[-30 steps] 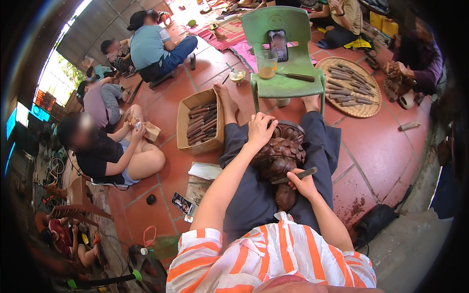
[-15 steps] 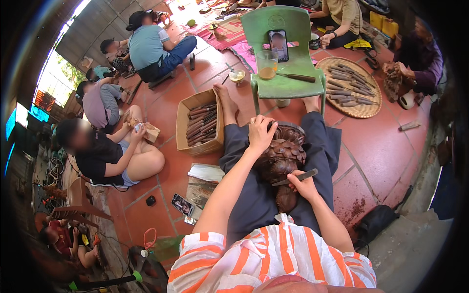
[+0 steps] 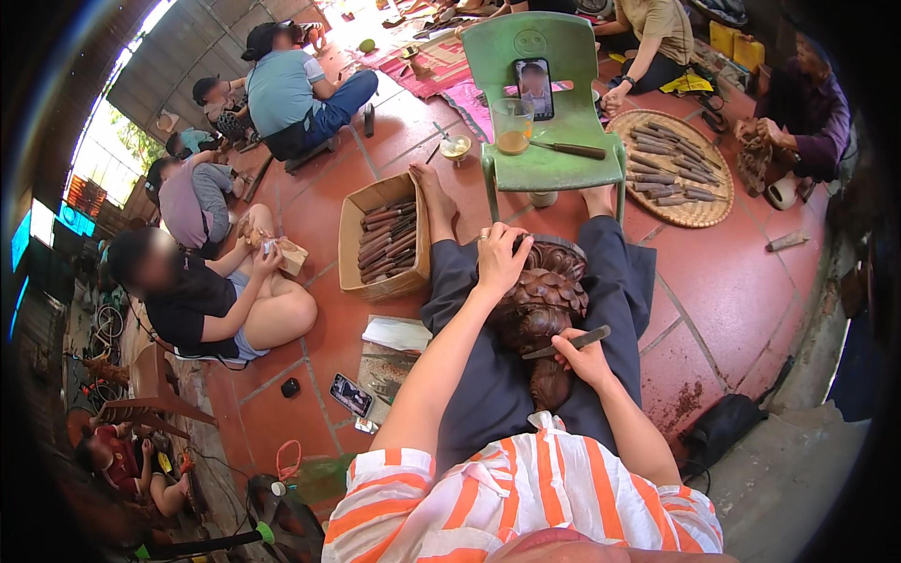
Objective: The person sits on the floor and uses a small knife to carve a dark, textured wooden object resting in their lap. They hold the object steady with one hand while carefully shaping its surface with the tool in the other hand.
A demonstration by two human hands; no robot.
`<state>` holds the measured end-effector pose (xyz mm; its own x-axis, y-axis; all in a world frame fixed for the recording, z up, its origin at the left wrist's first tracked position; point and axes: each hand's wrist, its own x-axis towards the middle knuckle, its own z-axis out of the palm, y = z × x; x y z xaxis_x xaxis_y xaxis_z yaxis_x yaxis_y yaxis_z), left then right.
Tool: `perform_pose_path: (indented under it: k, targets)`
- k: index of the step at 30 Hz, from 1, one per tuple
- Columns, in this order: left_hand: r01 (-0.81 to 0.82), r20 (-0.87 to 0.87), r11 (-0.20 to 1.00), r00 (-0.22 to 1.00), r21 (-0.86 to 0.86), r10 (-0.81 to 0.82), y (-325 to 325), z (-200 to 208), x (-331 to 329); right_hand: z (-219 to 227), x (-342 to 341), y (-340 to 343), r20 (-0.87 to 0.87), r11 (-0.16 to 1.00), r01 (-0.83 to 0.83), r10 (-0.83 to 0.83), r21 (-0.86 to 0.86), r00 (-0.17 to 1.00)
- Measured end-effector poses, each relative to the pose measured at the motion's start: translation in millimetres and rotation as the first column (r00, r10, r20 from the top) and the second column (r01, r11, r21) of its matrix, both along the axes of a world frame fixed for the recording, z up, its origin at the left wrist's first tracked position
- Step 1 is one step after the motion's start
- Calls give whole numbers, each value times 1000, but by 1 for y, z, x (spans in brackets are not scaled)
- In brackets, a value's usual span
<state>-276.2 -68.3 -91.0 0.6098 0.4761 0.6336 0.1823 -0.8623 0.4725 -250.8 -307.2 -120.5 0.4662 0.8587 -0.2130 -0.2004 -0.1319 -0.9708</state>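
A dark brown wood carving [image 3: 542,291], with scale-like petals around its wide part, rests between my thighs, its narrow end toward my body. My left hand [image 3: 500,258] grips its far end, fingers bent over the edge. In my right hand [image 3: 584,361] is a slim, flat, grey carving tool [image 3: 593,336]. The tool crosses the narrow part of the carving; its working tip is against or just above the wood, I cannot tell which.
Ahead stands a green plastic chair [image 3: 554,174] bearing a phone, a plastic cup and a wooden-handled tool. A cardboard box [image 3: 351,235] of tools is at left, a woven tray [image 3: 706,208] of tools at right. A phone [image 3: 351,394] lies near my left elbow. Several people sit around.
My hands and the carving look nearly the same. At the far right, the hand of the person in the tan shirt has moved down toward the woven tray.
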Motion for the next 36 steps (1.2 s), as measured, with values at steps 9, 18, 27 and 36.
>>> perform_pose_path:
  k: [9,18,27,36]
  targets:
    - [2,-10,1000,1000,-13,-2,-1,1,-1,-2,0,0,-5,1000,2,-2,-11,1000]
    - [-11,-24,1000,1000,-18,10,-2,2,-1,-2,0,0,-7,1000,2,-2,-1,1000]
    - [-16,-25,1000,1000,-16,16,-3,2,-2,1,0,-1,-9,1000,13,-13,-21,1000]
    - [-4,-5,1000,1000,-8,4,-1,0,-1,-2,0,0,-2,1000,4,-4,6,1000]
